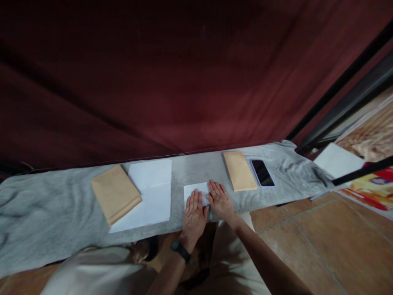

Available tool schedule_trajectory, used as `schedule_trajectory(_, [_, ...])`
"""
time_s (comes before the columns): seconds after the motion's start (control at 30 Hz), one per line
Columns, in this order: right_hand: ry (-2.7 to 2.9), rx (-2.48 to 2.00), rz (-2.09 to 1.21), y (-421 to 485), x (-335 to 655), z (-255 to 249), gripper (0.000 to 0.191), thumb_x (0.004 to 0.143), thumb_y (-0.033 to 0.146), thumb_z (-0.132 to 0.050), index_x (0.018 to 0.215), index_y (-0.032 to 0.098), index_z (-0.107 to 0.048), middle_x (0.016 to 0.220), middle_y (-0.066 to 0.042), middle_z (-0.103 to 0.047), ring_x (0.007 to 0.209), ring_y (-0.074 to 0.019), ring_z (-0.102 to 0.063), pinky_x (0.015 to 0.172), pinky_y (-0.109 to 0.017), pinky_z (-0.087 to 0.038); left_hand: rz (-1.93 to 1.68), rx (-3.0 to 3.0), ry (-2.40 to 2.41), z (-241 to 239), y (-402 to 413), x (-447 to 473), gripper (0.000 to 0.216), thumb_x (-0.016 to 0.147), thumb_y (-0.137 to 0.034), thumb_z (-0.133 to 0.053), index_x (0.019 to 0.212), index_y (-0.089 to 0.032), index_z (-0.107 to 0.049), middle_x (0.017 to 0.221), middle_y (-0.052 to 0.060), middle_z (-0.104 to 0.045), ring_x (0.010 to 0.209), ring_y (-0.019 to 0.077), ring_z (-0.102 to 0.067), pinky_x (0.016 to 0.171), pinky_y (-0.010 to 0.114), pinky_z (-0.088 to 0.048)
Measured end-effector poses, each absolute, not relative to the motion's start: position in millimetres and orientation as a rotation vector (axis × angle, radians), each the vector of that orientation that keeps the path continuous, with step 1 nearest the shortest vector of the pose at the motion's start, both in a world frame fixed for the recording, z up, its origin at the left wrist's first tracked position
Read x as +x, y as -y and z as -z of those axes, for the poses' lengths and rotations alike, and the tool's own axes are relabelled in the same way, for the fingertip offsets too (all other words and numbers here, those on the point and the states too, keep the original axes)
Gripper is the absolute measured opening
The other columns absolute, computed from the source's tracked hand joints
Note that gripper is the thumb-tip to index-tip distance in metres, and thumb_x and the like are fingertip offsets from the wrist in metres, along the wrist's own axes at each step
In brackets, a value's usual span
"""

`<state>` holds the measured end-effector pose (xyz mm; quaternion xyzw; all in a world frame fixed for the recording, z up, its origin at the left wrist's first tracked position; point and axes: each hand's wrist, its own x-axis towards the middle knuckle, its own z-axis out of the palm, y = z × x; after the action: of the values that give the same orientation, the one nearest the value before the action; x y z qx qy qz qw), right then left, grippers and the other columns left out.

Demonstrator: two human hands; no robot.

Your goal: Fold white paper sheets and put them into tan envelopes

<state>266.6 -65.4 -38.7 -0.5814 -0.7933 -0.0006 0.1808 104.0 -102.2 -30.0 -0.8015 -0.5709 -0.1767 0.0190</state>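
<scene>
Both hands (pixel 207 207) flat on folded white paper (pixel 194 191); no legible writing.

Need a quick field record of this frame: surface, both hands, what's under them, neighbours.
surface: grey cloth over a long low bench
left hand: flat, palm down on the folded white paper; black watch on the wrist
right hand: flat, on the same paper's right side
left of hands: stack of white sheets, with brown envelopes lying partly on it
right of hands: single brown envelope, then a dark phone, screen off
backdrop: dark red curtain
floor: brown tiles
</scene>
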Motion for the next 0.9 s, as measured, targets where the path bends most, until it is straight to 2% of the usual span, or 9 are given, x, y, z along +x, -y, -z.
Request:
schedule_trajectory(0.2, [2.198, -1.705, 0.094, 68.3, 273.2, 41.8, 0.054, 0.105, 0.035, -0.037, 0.153, 0.011, -0.037, 0.154, -0.013, -0.044, 0.144, -0.0268, -0.038, 0.119, -0.047, -0.027, 0.589, -2.428, 1.823, 30.4, 108.8, 86.2, 0.060, 0.100, -0.035, -0.039, 0.152, -0.003, -0.034, 0.155, 0.022, -0.041, 0.148, 0.0291, -0.032, 0.118, 0.048, -0.034])
schedule_trajectory(0.37, [2.149, -1.722, 0.077, 73.6, 278.5, 38.1, 0.051, 0.104, 0.031, -0.037, 0.152, 0.014, -0.039, 0.153, -0.012, -0.046, 0.143, -0.0265, -0.040, 0.119, -0.048, -0.027, 0.579, -2.372, 1.831, 30.0, 111.6, 79.8, 0.061, 0.100, -0.035, -0.038, 0.152, -0.003, -0.033, 0.154, 0.023, -0.042, 0.147, 0.0305, -0.033, 0.118, 0.051, -0.034])
schedule_trajectory(0.47, [2.087, -1.719, -0.030, 76.0, 281.5, 35.0, 0.050, 0.103, 0.028, -0.036, 0.150, 0.014, -0.043, 0.150, -0.012, -0.050, 0.142, -0.0256, -0.041, 0.119, -0.048, -0.028, 0.497, -2.372, 1.843, 25.9, 107.9, 87.1, 0.058, 0.099, -0.032, -0.040, 0.149, -0.003, -0.039, 0.151, 0.024, -0.045, 0.146, 0.0315, -0.036, 0.118, 0.052, -0.033])
schedule_trajectory(0.63, [1.993, -1.649, -0.190, 77.7, 286.9, 33.5, 0.045, 0.100, 0.020, -0.038, 0.142, 0.018, -0.054, 0.144, -0.010, -0.057, 0.138, -0.0232, -0.047, 0.118, -0.048, -0.032, 0.290, -2.589, 1.764, 14.1, 90.9, 114.7, 0.048, 0.098, -0.025, -0.042, 0.143, -0.008, -0.050, 0.151, 0.019, -0.048, 0.142, 0.0283, -0.043, 0.116, 0.045, -0.038])
schedule_trajectory(0.77, [1.970, -1.625, -0.225, 77.0, 288.9, 34.6, 0.044, 0.097, 0.016, -0.041, 0.137, 0.020, -0.059, 0.143, -0.009, -0.058, 0.137, -0.0226, -0.048, 0.118, -0.047, -0.032, 0.040, -2.619, 1.677, 7.3, 77.7, 131.2, 0.043, 0.097, -0.018, -0.046, 0.137, -0.006, -0.054, 0.145, 0.024, -0.053, 0.136, 0.0313, -0.050, 0.110, 0.046, -0.043])
schedule_trajectory(0.9, [1.899, -1.616, -0.278, 73.3, 287.0, 35.9, 0.042, 0.096, 0.013, -0.041, 0.129, 0.019, -0.065, 0.141, -0.010, -0.060, 0.135, -0.0227, -0.050, 0.117, -0.048, -0.033, 0.013, -2.661, 1.599, 6.5, 73.8, 133.6, 0.043, 0.096, -0.020, -0.052, 0.136, -0.006, -0.055, 0.143, 0.025, -0.054, 0.135, 0.0316, -0.051, 0.108, 0.046, -0.044])
